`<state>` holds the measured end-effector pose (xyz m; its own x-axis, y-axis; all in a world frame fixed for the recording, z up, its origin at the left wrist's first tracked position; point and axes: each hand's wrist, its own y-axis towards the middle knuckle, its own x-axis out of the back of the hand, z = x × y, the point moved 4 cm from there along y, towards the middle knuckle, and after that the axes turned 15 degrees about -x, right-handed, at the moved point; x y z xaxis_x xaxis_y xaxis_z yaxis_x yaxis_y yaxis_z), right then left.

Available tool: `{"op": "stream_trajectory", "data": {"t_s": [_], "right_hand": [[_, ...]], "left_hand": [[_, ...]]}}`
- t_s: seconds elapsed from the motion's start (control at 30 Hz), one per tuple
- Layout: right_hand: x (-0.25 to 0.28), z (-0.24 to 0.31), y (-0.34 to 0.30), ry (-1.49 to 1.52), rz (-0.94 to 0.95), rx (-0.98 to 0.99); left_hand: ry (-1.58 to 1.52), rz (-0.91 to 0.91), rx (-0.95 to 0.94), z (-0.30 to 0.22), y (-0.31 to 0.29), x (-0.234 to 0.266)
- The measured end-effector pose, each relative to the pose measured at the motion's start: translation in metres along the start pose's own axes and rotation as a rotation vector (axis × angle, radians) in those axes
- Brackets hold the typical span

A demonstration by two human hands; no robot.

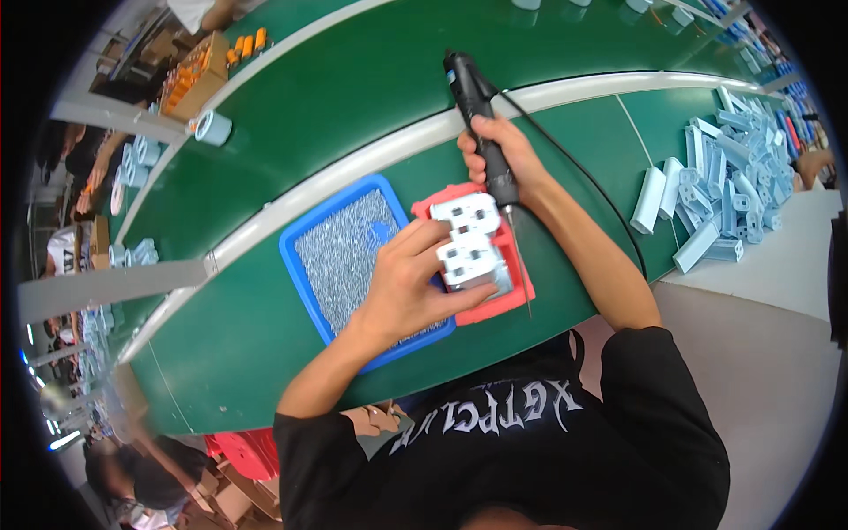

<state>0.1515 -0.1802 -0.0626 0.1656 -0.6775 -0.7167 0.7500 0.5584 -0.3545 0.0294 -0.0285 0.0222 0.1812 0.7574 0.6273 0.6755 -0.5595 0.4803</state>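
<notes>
My right hand (508, 155) is wrapped round a black electric screwdriver (481, 124), its long thin bit slanting down past the right side of a red fixture (508, 305). A dark cable runs from the tool toward the lower right. With my left hand (406, 274) I grip a white plastic part with dark square openings (468, 234), fingers on its left side and thumb along its near edge. The part is over the red fixture, which it partly hides; I cannot tell whether it is seated there. Left of it lies a blue tray (296, 265) full of small silvery screws.
On the right a big pile of light blue plastic housings (724, 177) covers the bench end. Beyond a pale rail (371, 146) runs a green belt (344, 71) with a white cup-shaped part (213, 128). An orange-filled carton (199, 79) and other people are at left.
</notes>
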Motion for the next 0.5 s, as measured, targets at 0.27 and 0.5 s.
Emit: {"op": "stream_trajectory", "data": {"t_s": [0.27,0.5], "right_hand": [[0.004,0.004,-0.001,0.033,0.027,-0.016],[0.015,0.023,0.003,0.555,0.483,-0.112]], "left_hand": [[-0.662,-0.621,0.483,0.045,-0.020,0.035],[0.441,0.078,0.094,0.093,0.086,0.130]]}}
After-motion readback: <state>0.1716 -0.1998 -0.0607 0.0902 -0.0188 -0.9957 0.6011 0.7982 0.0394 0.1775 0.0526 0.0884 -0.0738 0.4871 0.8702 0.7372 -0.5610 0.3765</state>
